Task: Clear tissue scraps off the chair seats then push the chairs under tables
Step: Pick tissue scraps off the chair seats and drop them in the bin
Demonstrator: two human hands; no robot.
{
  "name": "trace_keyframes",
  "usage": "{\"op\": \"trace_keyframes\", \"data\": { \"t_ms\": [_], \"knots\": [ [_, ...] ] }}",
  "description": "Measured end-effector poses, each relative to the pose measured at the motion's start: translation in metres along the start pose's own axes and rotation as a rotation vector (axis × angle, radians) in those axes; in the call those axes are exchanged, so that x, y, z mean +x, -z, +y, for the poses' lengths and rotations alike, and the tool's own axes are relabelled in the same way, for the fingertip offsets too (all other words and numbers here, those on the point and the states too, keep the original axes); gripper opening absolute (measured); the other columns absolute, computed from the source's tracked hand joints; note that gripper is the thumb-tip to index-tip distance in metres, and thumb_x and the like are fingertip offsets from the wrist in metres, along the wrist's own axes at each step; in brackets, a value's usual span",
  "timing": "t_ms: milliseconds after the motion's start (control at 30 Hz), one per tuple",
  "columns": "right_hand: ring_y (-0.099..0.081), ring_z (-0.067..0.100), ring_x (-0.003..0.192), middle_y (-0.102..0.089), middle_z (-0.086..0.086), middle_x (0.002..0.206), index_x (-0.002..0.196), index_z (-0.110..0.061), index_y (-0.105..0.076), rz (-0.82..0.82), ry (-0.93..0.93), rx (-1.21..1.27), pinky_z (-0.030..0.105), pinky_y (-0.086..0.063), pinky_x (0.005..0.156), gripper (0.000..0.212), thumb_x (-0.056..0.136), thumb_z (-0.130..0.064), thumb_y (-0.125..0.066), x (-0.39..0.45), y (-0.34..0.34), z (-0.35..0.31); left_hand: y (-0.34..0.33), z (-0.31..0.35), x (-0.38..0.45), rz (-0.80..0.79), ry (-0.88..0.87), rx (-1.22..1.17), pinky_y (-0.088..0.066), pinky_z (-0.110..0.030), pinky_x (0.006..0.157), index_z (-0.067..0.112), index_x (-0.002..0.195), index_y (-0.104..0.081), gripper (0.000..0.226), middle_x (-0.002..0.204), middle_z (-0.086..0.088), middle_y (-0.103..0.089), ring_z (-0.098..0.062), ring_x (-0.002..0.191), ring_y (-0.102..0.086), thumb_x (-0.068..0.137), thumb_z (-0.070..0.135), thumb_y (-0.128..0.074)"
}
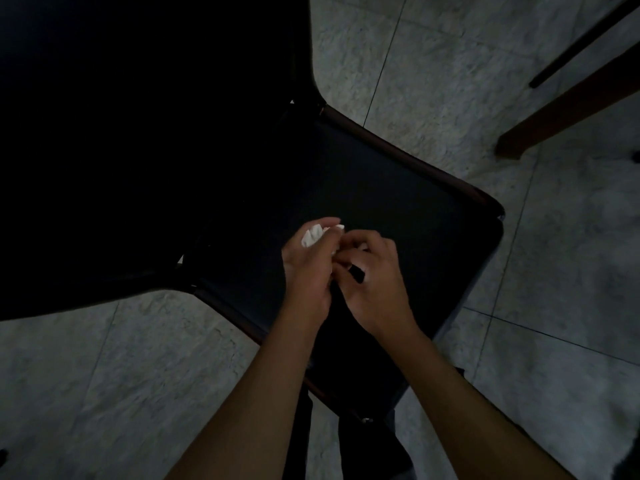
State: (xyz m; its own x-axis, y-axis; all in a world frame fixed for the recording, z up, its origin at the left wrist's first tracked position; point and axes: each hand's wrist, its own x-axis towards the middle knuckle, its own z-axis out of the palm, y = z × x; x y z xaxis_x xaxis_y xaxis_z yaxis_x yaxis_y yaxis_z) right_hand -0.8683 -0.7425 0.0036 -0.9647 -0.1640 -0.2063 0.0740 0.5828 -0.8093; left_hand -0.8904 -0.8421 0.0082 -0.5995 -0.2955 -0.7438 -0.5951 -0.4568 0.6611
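Note:
A black chair fills the middle of the head view, its dark seat (398, 188) below me and its tall backrest (138, 133) to the left. Both my hands meet above the seat's near half. My left hand (308, 271) grips a crumpled white tissue scrap (313, 234), which sticks out past the fingers. My right hand (375, 282) has its fingers curled against the left hand, with bits of white tissue showing between them. A dark ring sits on one right finger. What else lies on the seat is lost in the dark.
Grey marbled floor tiles (467, 64) surround the chair. A brown wooden table leg (568, 109) and a thin dark leg (581, 43) slant in at the upper right. Dark chair legs (360, 438) stand near my feet.

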Motion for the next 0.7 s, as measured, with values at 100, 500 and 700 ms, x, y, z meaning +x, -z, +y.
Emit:
{"op": "trace_keyframes", "data": {
  "t_ms": [100, 500, 700],
  "knots": [
    [-0.054, 0.009, 0.105, -0.056, -0.010, 0.118, 0.102, -0.021, -0.070, 0.016, 0.033, -0.070, 0.032, -0.046, 0.091, 0.016, 0.090, -0.025, -0.060, -0.005, 0.014, 0.002, 0.000, 0.006, -0.005, 0.020, -0.103, 0.205, -0.054, -0.022, 0.060, 0.021, 0.094, -0.074, 0.015, 0.083, 0.000, -0.072, -0.011, 0.072, -0.067, 0.088, 0.010, -0.066],
    [-0.051, 0.034, 0.124, -0.055, 0.011, 0.139, 0.138, -0.016, -0.050, 0.120, -0.117, -0.707, 0.058, -0.040, 0.103, 0.065, 0.079, -0.046, -0.052, -0.027, 0.124, -0.078, -0.008, 0.086, -0.092, 0.018, -0.686, 1.030, -0.053, -0.040, 0.076, 0.019, 0.100, -0.066, 0.021, 0.101, -0.004, -0.064, -0.028, 0.087, -0.063, 0.080, 0.013, -0.065],
    [-0.045, 0.031, 0.129, -0.047, 0.008, 0.143, 0.135, -0.021, -0.043, 0.222, -0.039, -0.741, 0.053, -0.037, 0.106, 0.058, 0.084, -0.048, -0.050, -0.026, 0.199, -0.160, -0.038, 0.163, -0.171, -0.031, -0.866, 1.114, -0.054, -0.046, 0.076, 0.019, 0.116, -0.062, 0.033, 0.112, -0.004, -0.059, -0.029, 0.094, -0.063, 0.084, 0.017, -0.067]
  ]
}}
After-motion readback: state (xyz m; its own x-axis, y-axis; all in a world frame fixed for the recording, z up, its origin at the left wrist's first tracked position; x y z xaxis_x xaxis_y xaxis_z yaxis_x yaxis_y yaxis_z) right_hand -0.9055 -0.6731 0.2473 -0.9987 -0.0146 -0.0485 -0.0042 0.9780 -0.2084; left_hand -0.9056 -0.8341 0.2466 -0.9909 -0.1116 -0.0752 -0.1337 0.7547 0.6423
